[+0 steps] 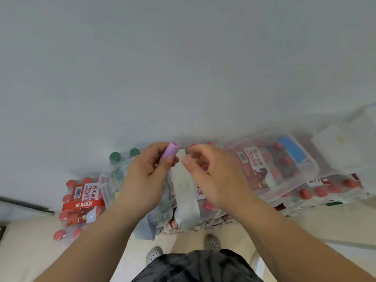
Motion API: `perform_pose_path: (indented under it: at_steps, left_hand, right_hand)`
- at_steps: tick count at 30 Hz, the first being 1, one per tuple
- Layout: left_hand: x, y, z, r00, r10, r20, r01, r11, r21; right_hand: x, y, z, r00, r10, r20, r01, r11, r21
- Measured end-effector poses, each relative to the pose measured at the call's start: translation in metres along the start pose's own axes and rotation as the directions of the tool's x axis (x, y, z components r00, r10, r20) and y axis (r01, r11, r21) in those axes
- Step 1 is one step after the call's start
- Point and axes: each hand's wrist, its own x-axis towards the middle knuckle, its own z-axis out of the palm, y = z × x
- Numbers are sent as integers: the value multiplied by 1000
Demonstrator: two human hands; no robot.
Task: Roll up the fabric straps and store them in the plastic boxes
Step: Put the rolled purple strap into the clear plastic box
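Left grip [148,169] pinches purple rolled strap [171,152] near packs [82,204] labelled 农夫山泉.

the bottle pack [80,204] wrap reads 农夫山泉 and 30.

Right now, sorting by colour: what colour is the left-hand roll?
The roll is pale purple, head view.

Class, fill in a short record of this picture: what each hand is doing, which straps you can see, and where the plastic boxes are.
left hand: grips a rolled pink strap
right hand: fingers curled beside the pale strap's top; grip unclear
pale strap: unrolled, hangs between the hands
right plastic box: clear, holds a blue roll
left plastic box: clear, partly behind the left hand
bottle packs: red caps, beside the boxes
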Motion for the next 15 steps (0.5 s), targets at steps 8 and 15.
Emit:
perform_pose_path:
  at_steps: [8, 15]
  left_hand:
    - [5, 51, 119, 985, 114, 132, -117, 993, 17]
    - [8, 65, 181, 998, 36, 42, -39, 996, 75]
  right_hand:
    - [-1, 60, -103, 997, -16, -80, 38, 961, 273]
    - [14, 116, -138, 996, -72, -49, 85, 912, 401]
